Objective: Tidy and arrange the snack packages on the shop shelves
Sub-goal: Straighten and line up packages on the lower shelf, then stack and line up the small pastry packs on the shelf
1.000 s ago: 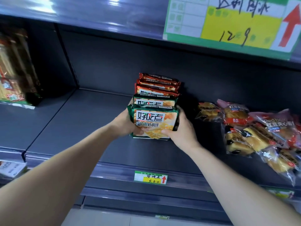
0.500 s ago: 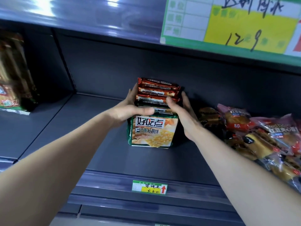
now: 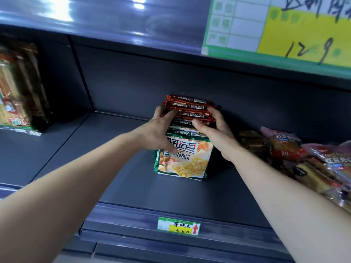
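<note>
A row of upright biscuit packs stands on the grey shelf point(image 3: 121, 179). The front ones are green packs point(image 3: 188, 162) with yellow biscuit pictures; behind them stand red packs point(image 3: 190, 105). My left hand point(image 3: 159, 131) grips the row from its left side, fingers across the pack tops. From the right, my right hand point(image 3: 212, 130) clasps the rear packs, thumb on top and fingers round the side. The backs of the packs are hidden.
Bagged bread rolls point(image 3: 303, 160) lie heaped at the right. A tall noodle packet point(image 3: 17, 88) stands on the left shelf section. A price label point(image 3: 178, 225) sits on the shelf's front rail, and a big green and yellow price card point(image 3: 284, 29) hangs above.
Both hands have slid from the front green pack back along the row to the rear red packs. The front pack now stands on the shelf, and the view has moved closer.
</note>
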